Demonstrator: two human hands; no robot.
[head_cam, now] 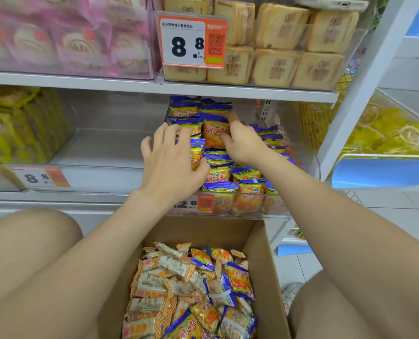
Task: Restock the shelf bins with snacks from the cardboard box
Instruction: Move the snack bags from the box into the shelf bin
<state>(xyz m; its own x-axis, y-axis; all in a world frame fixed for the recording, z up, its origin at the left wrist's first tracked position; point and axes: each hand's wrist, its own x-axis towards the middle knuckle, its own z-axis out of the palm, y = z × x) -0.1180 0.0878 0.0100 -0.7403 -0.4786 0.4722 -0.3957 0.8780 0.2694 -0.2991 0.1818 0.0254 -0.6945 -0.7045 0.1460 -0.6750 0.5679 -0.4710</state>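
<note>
Small blue-and-orange snack packets (pixel 247 199) sat stacked in a clear shelf bin (pixel 299 143) on the middle shelf, directly in front of us. Our right hand (pixel 242 143) pinched one orange packet (pixel 214 133) high in the stack, with the thumb on its face and the fingers over its top edge. Our left hand (pixel 174 165) lay on the left side of the pile with its fingers spread and bent. We could not tell whether its thumb also gripped a packet or only steadied the stack.

We judged the packets light, soft and puffed with air. Their film looked glossy and likely to slide, and the contents were probably easy to crush. A gentle pinch across a packet's flat sides or on a sealed end seemed safest.

Below, between our bare knees, an open cardboard box (pixel 260 253) held a loose heap of wrapped snacks (pixel 179 285), some blue and some silver and orange.

Our left wrist covered part of the bin's price tag (pixel 196 204). The stack hid the back of the bin, the frame cut off the box's near end, and the packet lettering was too blurred to read.
</note>
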